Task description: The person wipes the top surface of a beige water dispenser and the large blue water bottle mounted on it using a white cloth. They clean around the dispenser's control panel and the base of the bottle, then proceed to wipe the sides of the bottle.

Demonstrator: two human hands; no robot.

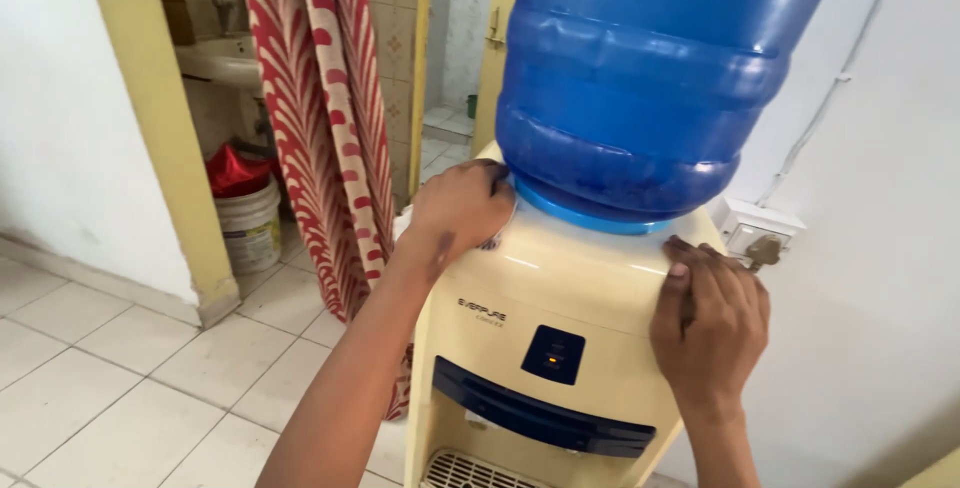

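A person's left hand [462, 206] presses a pale cloth [500, 233], mostly hidden under the curled fingers, against the top of a cream water dispenser [560, 298], just beside the blue bottle [650, 78] seated on it. The right hand [708, 323] lies flat, fingers spread, gripping the dispenser's right top edge. Left of the dispenser hangs a red-and-white curtain [325, 118]; beyond it, a white bucket [250, 228].

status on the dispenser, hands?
Left hand presses cloth on dispenser top, beside blue bottle. Right hand grips right corner. Nothing obstructing.
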